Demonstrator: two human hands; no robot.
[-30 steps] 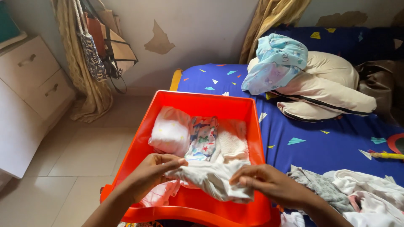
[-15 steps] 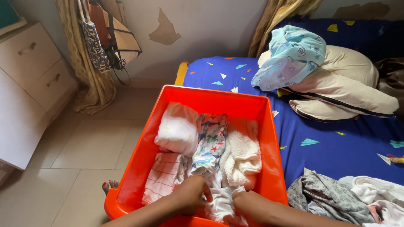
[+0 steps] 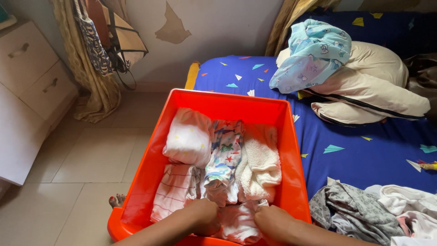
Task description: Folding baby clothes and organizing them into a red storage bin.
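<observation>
An orange plastic bin [image 3: 291,150] rests on the edge of a blue bed and holds folded baby clothes. My left hand [image 3: 202,216] and my right hand [image 3: 273,222] press a folded white garment [image 3: 239,223] down into the bin's near end, fingers curled around it. Beyond it lie a pink-striped cloth [image 3: 175,191], a colourful printed garment [image 3: 223,159], a cream towel [image 3: 261,164] and a white dotted bundle [image 3: 189,136].
A pile of unfolded clothes [image 3: 373,212] lies on the bed at my right. Pillows [image 3: 368,91] with a light blue cloth [image 3: 314,54] sit at the bed's head. White drawers [image 3: 27,86] and hanging bags [image 3: 114,41] stand left on the tiled floor.
One second ago both hands held the white garment above the bin's near rim. They have since lowered it into the bin and pushed it down beside the other clothes.
</observation>
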